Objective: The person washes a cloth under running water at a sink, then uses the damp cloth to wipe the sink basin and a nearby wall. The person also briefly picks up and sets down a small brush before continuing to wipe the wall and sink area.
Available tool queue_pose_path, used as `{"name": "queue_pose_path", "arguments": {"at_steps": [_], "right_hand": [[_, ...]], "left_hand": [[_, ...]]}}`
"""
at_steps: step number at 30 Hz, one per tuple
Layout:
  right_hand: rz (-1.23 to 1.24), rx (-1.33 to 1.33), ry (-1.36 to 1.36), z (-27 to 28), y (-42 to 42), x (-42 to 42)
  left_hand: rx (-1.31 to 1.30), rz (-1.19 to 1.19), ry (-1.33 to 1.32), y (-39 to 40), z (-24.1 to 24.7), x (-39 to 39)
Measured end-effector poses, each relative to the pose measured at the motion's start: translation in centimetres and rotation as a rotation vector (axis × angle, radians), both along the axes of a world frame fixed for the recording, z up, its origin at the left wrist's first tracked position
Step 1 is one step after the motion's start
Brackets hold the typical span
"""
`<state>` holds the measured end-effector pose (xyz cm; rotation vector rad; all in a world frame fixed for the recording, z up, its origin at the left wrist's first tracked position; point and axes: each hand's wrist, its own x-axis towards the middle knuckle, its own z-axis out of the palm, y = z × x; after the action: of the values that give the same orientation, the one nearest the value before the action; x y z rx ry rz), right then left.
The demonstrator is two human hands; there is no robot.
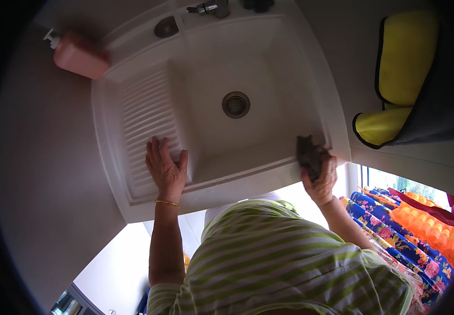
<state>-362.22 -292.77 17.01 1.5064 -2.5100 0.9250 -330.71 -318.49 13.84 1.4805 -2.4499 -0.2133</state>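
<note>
Before me is a white laundry sink [227, 157] with a ribbed washboard [148, 106] on its left side and a round metal drain [236, 104] in the basin. My left hand [167, 165], a gold bangle at its wrist, rests on the lower part of the washboard with fingers spread, holding nothing. At the basin's near right corner, my right hand [321, 181] grips a dark, crumpled cloth or scrubber [310, 155]; it is blurred, so its exact kind cannot be told.
A pink pump bottle [81, 57] lies beyond the sink's left corner. A metal faucet [211, 8] and a round metal fitting [166, 27] are at the back rim. On the right hangs a yellow and grey towel [406, 59]; floral fabric [400, 232] is lower right.
</note>
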Motion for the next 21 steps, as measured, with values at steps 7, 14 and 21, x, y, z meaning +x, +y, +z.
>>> {"name": "queue_pose_path", "arguments": {"at_steps": [7, 14, 21], "right_hand": [[0.52, 0.11, -0.244, 0.2, -13.1, 8.3], [0.258, 0.071, -0.85, -3.9, -22.0, 5.9], [0.215, -0.152, -1.701, -1.1, -31.7, 0.5]], "left_hand": [[-0.028, 0.024, 0.011, 0.0, -0.6, 0.6], [-0.042, 0.043, 0.021, 0.3, 0.1, 0.2], [-0.075, 0.061, 0.141, 0.5, 0.3, 0.7]]}}
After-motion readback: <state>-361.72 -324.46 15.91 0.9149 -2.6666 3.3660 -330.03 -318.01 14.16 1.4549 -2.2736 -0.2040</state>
